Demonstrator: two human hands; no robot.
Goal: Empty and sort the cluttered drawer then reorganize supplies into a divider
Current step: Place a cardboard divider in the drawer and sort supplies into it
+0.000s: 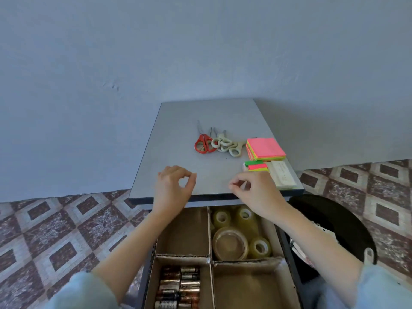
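Both hands hang over the near edge of the gray counter (pixel 178 134). The L hand (pixel 172 186) is at 9 o'clock from the R hand (pixel 258 192), w/ a gap between them. The L grip is clenched loose: the thumb tip meets a finger tip in a ring, and nothing shows in it. The R grip is curled too, w/ thumb and finger tips nipped together. Can't tell if sth tiny is in there.

Under the hands the drawer (pixel 289 270) stands open. A cardboard divider (pixel 209 230) sits in it and cuts it into 4 boxes. Batteries (pixel 180 288) lie in rows in the box at 7 o'clock. Clear tape rolls (pixel 230 243), one big and some small, sit in the box at 1 o'clock.

On the counter, at 12 o'clock from the hands, red scissors (pixel 204 143) touch a heap of white scissors (pixel 225 143). At 2 o'clock is a pink sticky-note stack (pixel 265 148). Nearer, a small pink & green stack (pixel 257 167) lies beside a white pad (pixel 282 175), close to the R hand.

A black round thing (pixel 334 219) sits on the tiled floor (pixel 55 230) at 3 o'clock from the drawer.
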